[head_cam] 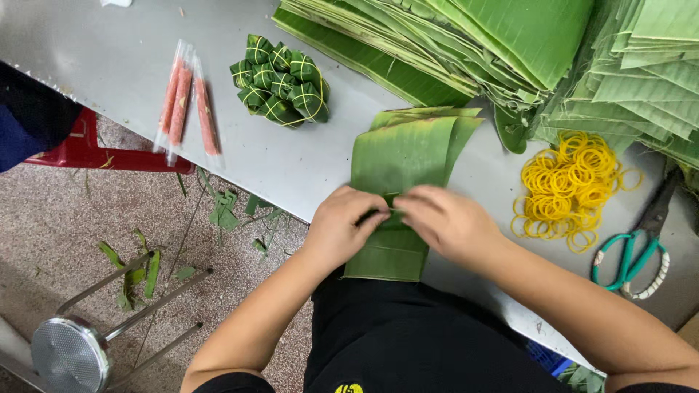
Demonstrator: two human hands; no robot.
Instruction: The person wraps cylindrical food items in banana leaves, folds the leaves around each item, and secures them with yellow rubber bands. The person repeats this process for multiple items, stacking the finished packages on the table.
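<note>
Banana-leaf strips (399, 156), a few laid one on another, lie lengthwise on the grey metal table (109, 51), running from the middle of the tabletop to its near edge, where the lower end hangs slightly over toward the person's dark clothing. Both hands meet on the lower half of this stack. The left hand (342, 225) rests on it with fingers curled inward and pinching something small against the leaf; what sits under the fingertips is hidden. The right hand (448, 222) comes in from the other side, its fingers bent and closed on the same spot, touching the left hand's fingertips. Whether anything besides leaf is gripped between them cannot be told. Beyond the strips, at the far side of the table, lies a large pile of folded banana leaves (466, 44). Left of the strips sits a cluster of small leaf-wrapped parcels (280, 81), each tied crosswise with yellow bands. Further left lie three pinkish sausage-like sticks in clear wrappers (188, 102), side by side. To the right of the hands is a loose heap of yellow rubber bands (571, 189), and beside it scissors with teal handles (633, 255). Below the table, leaf scraps (226, 211) litter the speckled floor near an overturned metal stool (73, 349) and a red stool (87, 149).
</note>
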